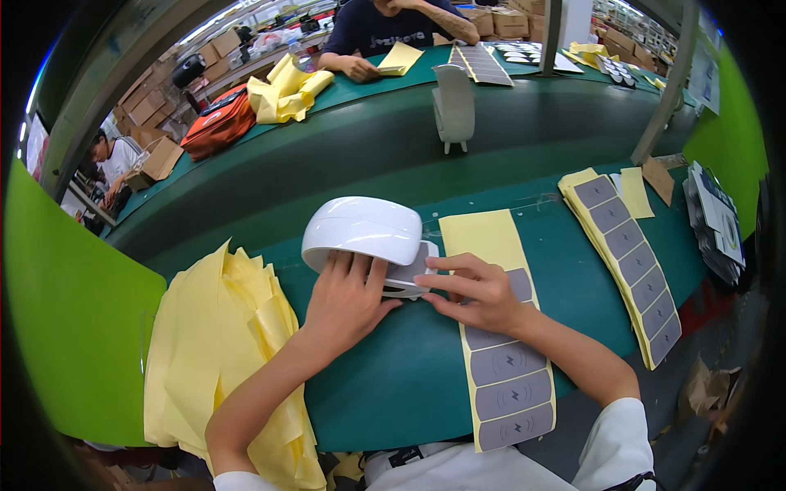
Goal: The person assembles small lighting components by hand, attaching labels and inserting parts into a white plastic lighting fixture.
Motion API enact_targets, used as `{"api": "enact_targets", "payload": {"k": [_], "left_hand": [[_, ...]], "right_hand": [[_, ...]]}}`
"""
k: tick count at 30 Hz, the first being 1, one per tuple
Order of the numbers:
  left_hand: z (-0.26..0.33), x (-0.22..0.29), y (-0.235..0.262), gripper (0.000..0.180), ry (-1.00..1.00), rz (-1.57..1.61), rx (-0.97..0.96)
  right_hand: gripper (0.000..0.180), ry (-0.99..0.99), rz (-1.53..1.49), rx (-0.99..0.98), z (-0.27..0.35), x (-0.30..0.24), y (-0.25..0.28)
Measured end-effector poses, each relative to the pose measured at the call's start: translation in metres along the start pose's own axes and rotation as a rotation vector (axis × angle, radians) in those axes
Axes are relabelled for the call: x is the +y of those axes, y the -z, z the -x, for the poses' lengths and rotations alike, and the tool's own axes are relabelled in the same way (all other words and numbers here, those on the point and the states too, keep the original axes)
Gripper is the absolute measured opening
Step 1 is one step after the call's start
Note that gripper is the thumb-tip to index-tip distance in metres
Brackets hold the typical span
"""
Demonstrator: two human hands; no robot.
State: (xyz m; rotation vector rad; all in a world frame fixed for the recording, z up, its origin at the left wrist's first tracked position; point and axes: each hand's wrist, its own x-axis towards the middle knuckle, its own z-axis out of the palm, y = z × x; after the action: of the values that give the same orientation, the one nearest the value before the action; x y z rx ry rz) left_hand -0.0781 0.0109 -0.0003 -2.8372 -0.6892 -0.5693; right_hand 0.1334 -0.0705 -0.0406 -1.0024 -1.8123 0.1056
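Your left hand [348, 299] lies flat against the near side of the white shell [362, 231], fingers spread and extended, pressing rather than gripping; it closes on nothing. Your right hand [473, 290] pinches a grey sticker [417, 277] between thumb and forefinger at the shell's right end, where the sticker meets the flat white face. The remaining fingers are loosely curled.

The shell sits on the green bench [393, 385], just left of the yellow sheet [501, 344] that carries a column of grey stickers. Your right wrist rests across that sheet.

Handling notes, judged from appearance:
- The shell looks like glossy moulded plastic: stiff, light, and slippery under a flat palm. Brace it on the broad curved side, as the left hand does, or hold it by the lower rim.
- The sticker looks thin and flexible. Hold it by one edge only; it may crease or stick to itself if folded.
- A glossy surface marks easily, so keep fingertips off the visible top.

A heap of empty yellow backings [221, 352] lies to your left. A second sticker sheet [629, 262] lies well apart to your right.
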Motion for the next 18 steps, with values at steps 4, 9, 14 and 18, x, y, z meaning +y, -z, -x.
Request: {"api": "enact_targets", "payload": {"k": [4,9,14,18], "left_hand": [[0.005,-0.006,-0.008,0.068,-0.054,-0.106,0.113],[-0.002,-0.009,-0.006,0.074,-0.111,-0.100,0.112],[0.000,-0.010,-0.003,0.074,-0.113,-0.090,0.066],[-0.010,-0.020,0.002,0.075,-0.170,-0.084,0.021]], "right_hand": [[0.036,0.041,0.028,0.017,0.001,-0.001,0.001],[0.036,0.088,0.031,0.042,0.002,0.006,0.008],[0.028,-0.098,-0.122,0.063,0.002,0.015,0.020],[0.022,-0.186,-0.102,0.139,0.002,0.028,0.030]]}}
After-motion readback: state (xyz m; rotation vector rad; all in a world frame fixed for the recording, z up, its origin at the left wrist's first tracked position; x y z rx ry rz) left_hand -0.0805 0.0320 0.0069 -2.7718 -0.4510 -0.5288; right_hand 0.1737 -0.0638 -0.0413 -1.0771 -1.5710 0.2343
